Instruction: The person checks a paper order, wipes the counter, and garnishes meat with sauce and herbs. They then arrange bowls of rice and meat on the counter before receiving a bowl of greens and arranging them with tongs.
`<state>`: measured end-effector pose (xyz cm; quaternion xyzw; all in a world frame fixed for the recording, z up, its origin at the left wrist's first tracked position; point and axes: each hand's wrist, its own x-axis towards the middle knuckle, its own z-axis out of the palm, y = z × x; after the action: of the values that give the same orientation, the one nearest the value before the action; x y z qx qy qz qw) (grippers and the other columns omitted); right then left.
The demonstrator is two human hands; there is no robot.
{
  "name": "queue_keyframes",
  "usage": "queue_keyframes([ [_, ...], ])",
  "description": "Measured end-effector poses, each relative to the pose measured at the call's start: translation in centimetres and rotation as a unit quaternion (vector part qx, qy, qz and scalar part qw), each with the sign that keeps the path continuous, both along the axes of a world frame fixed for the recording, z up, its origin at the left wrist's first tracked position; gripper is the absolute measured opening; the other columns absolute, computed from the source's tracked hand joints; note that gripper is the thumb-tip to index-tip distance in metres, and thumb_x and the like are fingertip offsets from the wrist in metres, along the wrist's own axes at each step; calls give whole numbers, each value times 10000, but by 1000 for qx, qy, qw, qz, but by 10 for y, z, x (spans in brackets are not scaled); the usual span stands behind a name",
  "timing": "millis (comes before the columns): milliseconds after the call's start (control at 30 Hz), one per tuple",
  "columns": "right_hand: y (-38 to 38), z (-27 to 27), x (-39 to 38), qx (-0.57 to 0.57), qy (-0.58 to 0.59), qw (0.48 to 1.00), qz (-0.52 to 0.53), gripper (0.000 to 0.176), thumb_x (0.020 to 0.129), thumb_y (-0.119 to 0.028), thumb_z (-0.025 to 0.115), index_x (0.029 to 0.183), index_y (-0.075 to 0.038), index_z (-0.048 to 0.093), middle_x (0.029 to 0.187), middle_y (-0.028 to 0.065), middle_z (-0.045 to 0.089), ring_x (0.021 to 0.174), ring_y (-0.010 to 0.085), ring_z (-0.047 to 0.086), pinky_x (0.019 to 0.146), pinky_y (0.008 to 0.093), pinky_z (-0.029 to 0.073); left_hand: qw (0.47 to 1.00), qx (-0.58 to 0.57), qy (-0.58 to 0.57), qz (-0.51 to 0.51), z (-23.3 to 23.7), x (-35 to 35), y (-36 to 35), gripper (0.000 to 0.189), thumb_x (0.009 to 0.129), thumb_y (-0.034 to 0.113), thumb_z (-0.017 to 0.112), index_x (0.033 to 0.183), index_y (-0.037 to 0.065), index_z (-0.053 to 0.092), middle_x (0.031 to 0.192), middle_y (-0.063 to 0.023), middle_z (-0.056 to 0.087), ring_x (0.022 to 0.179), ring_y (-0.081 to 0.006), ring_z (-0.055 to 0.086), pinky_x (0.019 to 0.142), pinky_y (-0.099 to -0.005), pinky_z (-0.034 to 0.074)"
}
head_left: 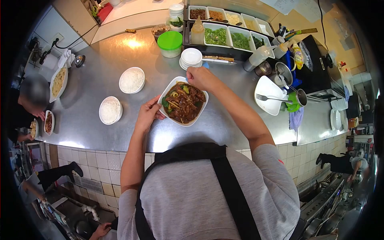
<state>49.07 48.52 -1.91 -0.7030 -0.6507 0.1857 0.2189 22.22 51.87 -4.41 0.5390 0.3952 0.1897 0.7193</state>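
Note:
A square white bowl (184,101) of brown saucy meat with green vegetables stands on the steel counter (160,138) in front of me. At the bowl's left corner, my left hand (150,113) holds the rim between thumb and fingers. My right hand (202,77) is at the bowl's far rim with its fingers pinched together; what they hold, if anything, is hidden. Two round bowls of white rice, one farther (131,80) and one nearer (111,110), stand to the left. Small white dishes (191,57) are stacked just beyond my right hand.
A green-lidded tub (169,43) and trays of chopped greens (216,37) line the back. On the right are a white dish (268,96) with a fork and several bottles. A co-worker (34,96) stands at the far left near oval dishes (59,83).

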Motion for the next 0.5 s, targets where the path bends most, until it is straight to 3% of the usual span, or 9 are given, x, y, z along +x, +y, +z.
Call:
queue_keyframes([
  [167,-22,6,9,-33,-14,999,12,80,735,-101,595,796,-49,593,735,172,639,719,358,621,650,429,492,1000,0,-7,12,-1,2,-4,381,887,87,491,1260,14,511,780,-44,641,569,-91,599,538,-203,500],
  [267,-43,15,18,-54,-1,998,15,105,725,-118,628,784,-41,589,726,149,641,663,301,634,623,396,499,1000,1,-2,19,-1,2,-5,378,887,82,489,1258,15,514,779,-52,641,571,-95,599,542,-208,500],
  [367,-59,38,26,-194,69,979,13,139,726,-128,656,811,-31,602,713,108,639,608,221,634,600,352,502,1000,-1,-8,16,0,2,-4,367,888,76,489,1249,17,518,777,-61,639,583,-100,601,551,-217,500],
  [500,-76,40,41,-141,169,975,-34,123,752,-94,641,853,-26,624,710,87,639,584,175,627,597,329,504,1000,6,-18,10,1,3,-4,343,889,70,482,1225,11,519,789,-56,631,598,-102,604,550,-214,500],
])
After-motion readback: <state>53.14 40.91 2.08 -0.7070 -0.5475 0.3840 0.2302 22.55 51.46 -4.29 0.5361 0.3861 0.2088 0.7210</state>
